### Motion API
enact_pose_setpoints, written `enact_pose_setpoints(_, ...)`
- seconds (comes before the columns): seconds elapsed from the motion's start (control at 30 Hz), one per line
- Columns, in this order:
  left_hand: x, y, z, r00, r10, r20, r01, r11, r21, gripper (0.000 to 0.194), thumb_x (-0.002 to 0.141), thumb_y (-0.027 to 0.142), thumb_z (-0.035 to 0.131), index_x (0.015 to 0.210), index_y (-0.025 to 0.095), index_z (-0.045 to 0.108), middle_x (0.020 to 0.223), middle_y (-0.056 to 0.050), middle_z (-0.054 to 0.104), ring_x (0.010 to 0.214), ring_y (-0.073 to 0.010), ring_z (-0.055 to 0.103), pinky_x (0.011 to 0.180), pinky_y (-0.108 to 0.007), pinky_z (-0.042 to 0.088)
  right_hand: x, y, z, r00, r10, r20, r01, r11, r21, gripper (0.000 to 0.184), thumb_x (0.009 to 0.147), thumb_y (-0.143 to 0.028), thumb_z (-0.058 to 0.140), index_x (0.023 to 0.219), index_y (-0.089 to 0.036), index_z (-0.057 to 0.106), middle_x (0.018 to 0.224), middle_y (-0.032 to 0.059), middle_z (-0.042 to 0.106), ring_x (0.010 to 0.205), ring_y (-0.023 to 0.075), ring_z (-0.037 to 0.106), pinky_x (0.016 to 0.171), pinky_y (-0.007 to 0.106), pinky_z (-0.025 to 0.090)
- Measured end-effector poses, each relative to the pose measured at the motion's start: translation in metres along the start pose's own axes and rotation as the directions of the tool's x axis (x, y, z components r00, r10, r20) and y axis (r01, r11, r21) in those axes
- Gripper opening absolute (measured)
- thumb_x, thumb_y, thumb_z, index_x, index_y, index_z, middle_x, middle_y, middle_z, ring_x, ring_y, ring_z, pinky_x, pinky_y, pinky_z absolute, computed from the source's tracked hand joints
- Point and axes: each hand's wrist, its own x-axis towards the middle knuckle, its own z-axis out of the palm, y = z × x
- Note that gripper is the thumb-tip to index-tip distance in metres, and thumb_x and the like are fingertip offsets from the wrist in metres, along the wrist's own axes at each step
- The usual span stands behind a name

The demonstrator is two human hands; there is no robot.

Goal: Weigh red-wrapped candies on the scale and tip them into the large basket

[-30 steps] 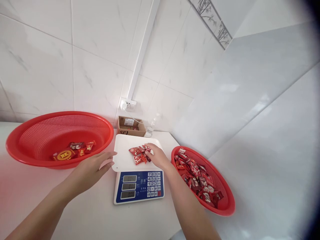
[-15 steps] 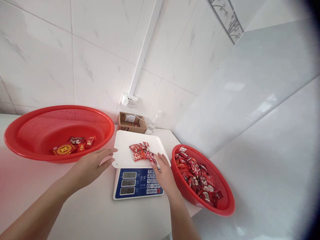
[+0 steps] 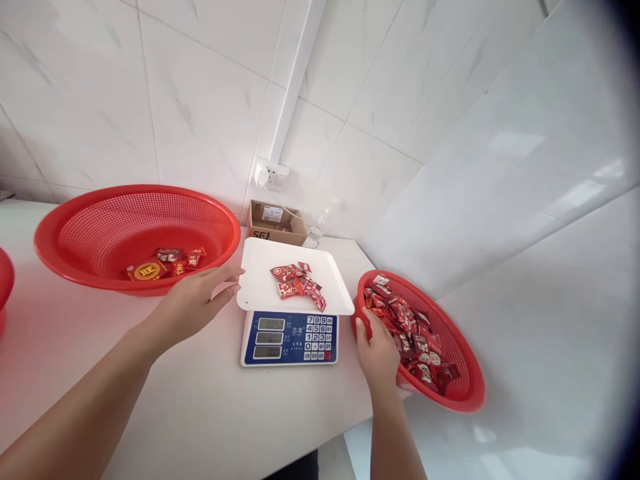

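Note:
Several red candy packets [image 3: 300,285] lie in a loose pile on the white weighing pan [image 3: 260,267] of a digital scale [image 3: 290,339]. At the pan's left edge is my left hand [image 3: 200,299], empty, its fingertips beside or touching the rim. My right hand [image 3: 379,348] holds nothing that shows and has its thumb and fingers apart. It is over the near-left rim of the right red basket [image 3: 473,400], close to the many red candy packets [image 3: 407,323] inside. Some of its fingertips are partly hidden.
Another red basket [image 3: 55,250] with several packets stands on the left, and the edge of a further red container [image 3: 5,280] shows beyond it. Behind the scale are a cardboard box [image 3: 263,217], a clear plastic bottle [image 3: 320,223] and a wall socket [image 3: 275,176].
My right hand has left the packets on the pan and moved right to the basket. My left hand has stayed by the pan's left edge. The view has shifted slightly.

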Motion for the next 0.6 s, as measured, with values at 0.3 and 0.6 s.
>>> enact_pose_setpoints(0.3, 0.001, 0.001, 0.003, 0.998, 0.0, 0.064, -0.002, 1.0, 0.018, 0.041, 0.09, 0.05, 0.035, 0.121, 0.028, 0.051, 0.124, -0.002, 0.062, 0.114, -0.0251, 0.057, 0.095, -0.04, 0.045, -0.004, 0.001, 0.013, 0.988, -0.092, -0.126, 0.078, 0.991, -0.109, 0.037, 0.09, -0.034, 0.038, 0.105, -0.018, 0.068, 0.113, 0.0097, 0.067, 0.102, 0.0229, 0.061, 0.085, 0.035, 0.045)
enact_pose_setpoints(0.6, 0.001, 0.002, 0.006, 0.997, -0.011, 0.079, 0.008, 0.999, 0.035, 0.043, 0.089, 0.052, 0.035, 0.123, 0.031, 0.051, 0.127, 0.0, 0.061, 0.11, -0.0244, 0.058, 0.091, -0.038, 0.047, -0.005, -0.002, 0.019, 0.988, -0.073, -0.139, 0.051, 0.987, -0.152, 0.036, 0.089, -0.031, 0.039, 0.1, -0.02, 0.071, 0.113, 0.0081, 0.067, 0.099, 0.0236, 0.061, 0.08, 0.035, 0.045)
